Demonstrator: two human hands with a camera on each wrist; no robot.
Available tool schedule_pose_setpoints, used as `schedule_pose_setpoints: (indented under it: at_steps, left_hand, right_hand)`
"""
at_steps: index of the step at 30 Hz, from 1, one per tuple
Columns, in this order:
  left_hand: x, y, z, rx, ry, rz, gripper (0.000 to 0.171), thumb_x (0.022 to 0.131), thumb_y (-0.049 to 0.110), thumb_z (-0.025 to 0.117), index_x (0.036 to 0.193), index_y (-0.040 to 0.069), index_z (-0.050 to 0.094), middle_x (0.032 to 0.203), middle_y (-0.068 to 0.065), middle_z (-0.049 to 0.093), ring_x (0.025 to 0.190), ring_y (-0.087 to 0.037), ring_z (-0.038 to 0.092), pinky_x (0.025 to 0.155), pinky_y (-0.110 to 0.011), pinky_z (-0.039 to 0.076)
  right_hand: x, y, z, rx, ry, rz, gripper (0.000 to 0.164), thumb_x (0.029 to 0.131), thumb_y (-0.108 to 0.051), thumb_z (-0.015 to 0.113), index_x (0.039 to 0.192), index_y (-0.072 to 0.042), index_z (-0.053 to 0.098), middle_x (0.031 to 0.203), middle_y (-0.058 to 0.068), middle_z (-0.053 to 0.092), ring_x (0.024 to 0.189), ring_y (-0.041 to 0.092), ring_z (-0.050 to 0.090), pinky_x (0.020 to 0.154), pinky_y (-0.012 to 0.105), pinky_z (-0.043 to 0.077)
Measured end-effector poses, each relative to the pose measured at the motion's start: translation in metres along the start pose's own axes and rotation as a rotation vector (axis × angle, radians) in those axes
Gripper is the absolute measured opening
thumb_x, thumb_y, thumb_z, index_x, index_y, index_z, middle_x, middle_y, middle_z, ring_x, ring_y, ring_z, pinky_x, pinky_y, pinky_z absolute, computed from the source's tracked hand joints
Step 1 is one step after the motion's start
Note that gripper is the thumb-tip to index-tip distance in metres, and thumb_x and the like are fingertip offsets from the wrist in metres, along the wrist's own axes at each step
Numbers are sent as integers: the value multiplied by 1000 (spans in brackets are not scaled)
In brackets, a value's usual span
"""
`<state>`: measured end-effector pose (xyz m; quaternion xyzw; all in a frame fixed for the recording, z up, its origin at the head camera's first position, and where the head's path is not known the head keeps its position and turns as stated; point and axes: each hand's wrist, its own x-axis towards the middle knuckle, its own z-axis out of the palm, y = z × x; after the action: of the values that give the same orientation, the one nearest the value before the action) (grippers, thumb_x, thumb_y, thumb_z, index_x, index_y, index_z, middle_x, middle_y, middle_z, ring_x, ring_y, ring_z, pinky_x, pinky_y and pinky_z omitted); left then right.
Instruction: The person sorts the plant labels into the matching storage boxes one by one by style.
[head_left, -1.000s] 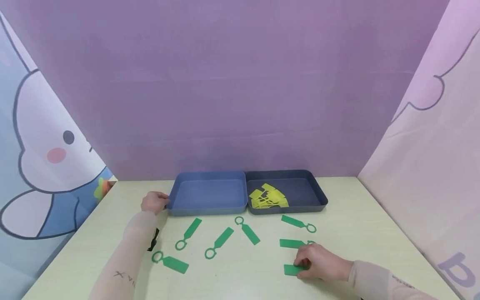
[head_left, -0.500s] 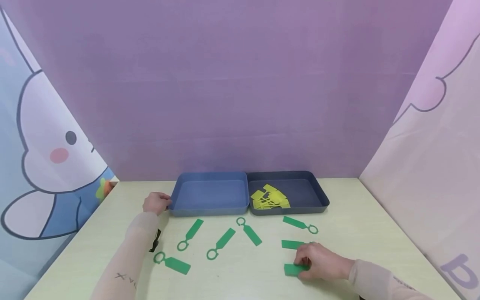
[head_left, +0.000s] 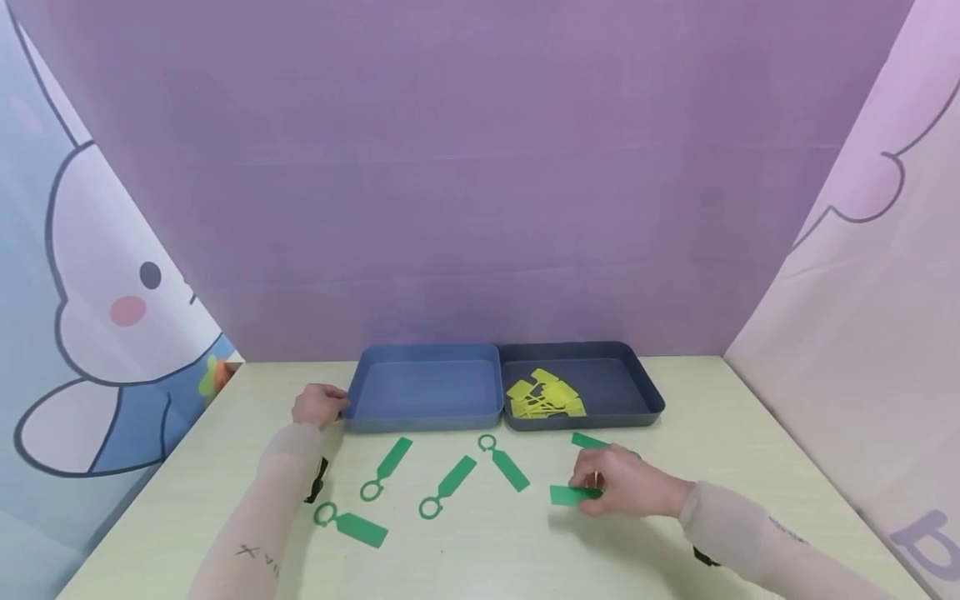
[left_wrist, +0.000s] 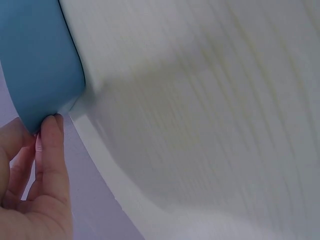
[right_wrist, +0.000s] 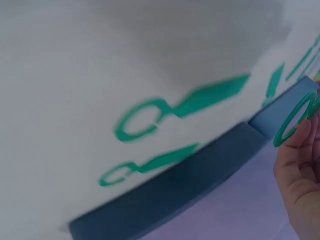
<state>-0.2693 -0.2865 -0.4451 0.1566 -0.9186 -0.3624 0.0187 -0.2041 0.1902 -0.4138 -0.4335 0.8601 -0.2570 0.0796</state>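
My right hand [head_left: 633, 485] pinches a green ring-ended tag [head_left: 564, 496] just above the table's right half. In the right wrist view the held tag's ring [right_wrist: 286, 121] shows beside the fingertips. My left hand [head_left: 318, 406] grips the left end of a blue tray [head_left: 427, 422], fingertips against its wall in the left wrist view. To that tray's right stands a dark tray [head_left: 618, 387] with several yellow tags [head_left: 547, 398] piled in its left part. Two green tags lie near the right hand, clearest in the right wrist view; one tag [right_wrist: 215, 95] is blurred.
Several green tags are spread in front of the trays, among them a left one [head_left: 362, 529] and a middle one [head_left: 456, 477]. Behind the trays rises a purple backdrop [head_left: 480, 208]. Printed panels flank the table [head_left: 480, 558] on both sides.
The right hand has lifted the nearest green tag off the table and moved it away from the body. My left hand stays at the blue tray's end. The head view has shifted slightly.
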Motion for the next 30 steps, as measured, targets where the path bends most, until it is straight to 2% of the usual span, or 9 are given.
schedule_pose_setpoints:
  at_steps: [5,12,18,23,30]
  left_hand:
    - [0,2,0,7,-1,6,29,86,14,59,108,-4,64,96,-19,68,66,-16,65,75,-40,48]
    - [-3,5,-1,21,0,1,29,86,13,59,109,-4,63,96,-18,68,68,-18,66,78,-42,47]
    - [-2,2,0,13,3,-1,29,85,13,60,108,-3,64,97,-18,68,67,-18,66,79,-43,47]
    - [-3,2,1,13,10,2,28,85,13,60,108,-4,64,98,-19,68,68,-19,66,79,-44,47]
    - [-2,2,2,19,27,2,28,85,13,60,108,-3,64,99,-18,68,68,-18,66,81,-43,46]
  right_hand:
    - [18,-2,-9,5,-8,7,15,74,-16,74,88,-17,71,81,-13,59,69,-3,54,63,18,49]
    - [43,-6,-20,-30,-10,54,17,75,-21,75,91,-20,69,83,-14,60,71,-1,54,67,21,47]
    - [65,-9,-25,-6,-12,86,17,75,-22,74,91,-20,69,80,-12,58,68,5,50,62,22,46]
    - [82,-11,-28,-14,-2,72,16,76,-21,74,92,-21,70,77,-12,56,66,7,49,62,23,44]
    - [104,-14,-33,-29,11,57,14,78,-22,72,92,-21,71,84,-11,61,73,6,54,70,27,46]
